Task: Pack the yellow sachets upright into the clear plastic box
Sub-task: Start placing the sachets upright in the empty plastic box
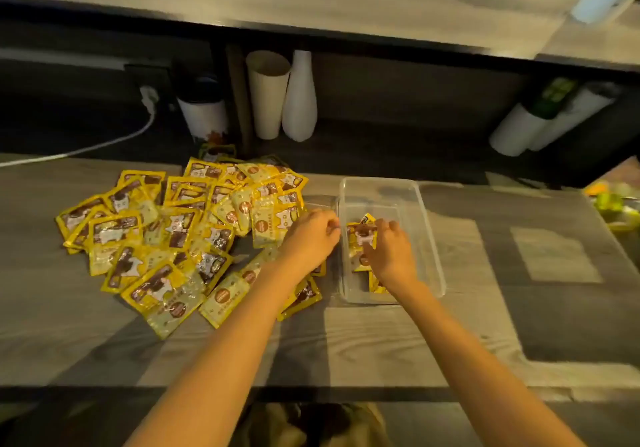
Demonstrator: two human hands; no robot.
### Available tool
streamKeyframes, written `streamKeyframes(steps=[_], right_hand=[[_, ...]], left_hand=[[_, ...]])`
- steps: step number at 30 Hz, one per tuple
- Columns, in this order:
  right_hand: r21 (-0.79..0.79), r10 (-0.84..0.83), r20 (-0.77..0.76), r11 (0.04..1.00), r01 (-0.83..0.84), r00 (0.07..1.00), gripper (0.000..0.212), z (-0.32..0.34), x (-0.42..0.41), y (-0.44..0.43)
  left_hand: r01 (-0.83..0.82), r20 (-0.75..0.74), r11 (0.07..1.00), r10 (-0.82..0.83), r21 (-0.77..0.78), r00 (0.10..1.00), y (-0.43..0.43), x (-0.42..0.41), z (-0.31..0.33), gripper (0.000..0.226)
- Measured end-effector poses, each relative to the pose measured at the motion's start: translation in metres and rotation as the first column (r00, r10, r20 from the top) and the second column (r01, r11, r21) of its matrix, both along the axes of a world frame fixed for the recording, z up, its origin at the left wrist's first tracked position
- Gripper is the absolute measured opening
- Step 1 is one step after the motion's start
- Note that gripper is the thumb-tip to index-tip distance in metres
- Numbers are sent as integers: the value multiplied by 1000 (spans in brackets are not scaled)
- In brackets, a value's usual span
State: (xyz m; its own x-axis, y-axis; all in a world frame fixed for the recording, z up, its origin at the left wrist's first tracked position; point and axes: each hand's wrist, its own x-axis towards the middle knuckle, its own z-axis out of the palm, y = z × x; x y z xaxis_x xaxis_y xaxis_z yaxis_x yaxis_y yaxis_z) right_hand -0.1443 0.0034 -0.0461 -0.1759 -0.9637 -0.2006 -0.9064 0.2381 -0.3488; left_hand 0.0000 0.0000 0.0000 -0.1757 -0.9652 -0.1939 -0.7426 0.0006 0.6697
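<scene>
Yellow sachets [362, 238] stand in a small group at the near-left part of the clear plastic box [431, 235], roughly upright, though how steeply they lean is hard to judge. Nearest the camera, two bare forearms reach forward over the grey wood-grain table [381, 335]. The right hand [389, 252] is inside the box, its fingers curled down onto the tops of those sachets, gripping or steadying them. The left hand [311, 235] sits just outside the box's left wall, fingers bent together in a loose pinch at the rim; whether they hold anything I cannot tell. To the left a loose pile of sachets [180, 235] sprawls across the table, overlapping and lying flat. Farther back, under a shelf, stand a white vase [299, 100], a paper roll [266, 96] and a white cable [104, 145].
</scene>
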Motion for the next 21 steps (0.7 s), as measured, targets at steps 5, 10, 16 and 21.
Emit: streamKeyframes(steps=[5, 10, 16, 21], right_hand=[[180, -21, -6, 983, 21, 1000, 63, -8, -10, 0], [168, -167, 101, 975, 149, 981, 30, -12, -21, -13], [116, -170, 223, 982, 147, 960, 12, -2, -35, -16], [26, -62, 325, 998, 56, 944, 20, 25, -41, -17]], left_hand=[[41, 15, 998, -42, 37, 999, -9, -17, 4, 22], [88, 80, 993, -94, 81, 992, -18, -26, 4, 24], [161, 205, 977, -187, 139, 961, -28, -38, 3, 38], [249, 237, 956, -280, 152, 930, -36, -49, 5, 61]])
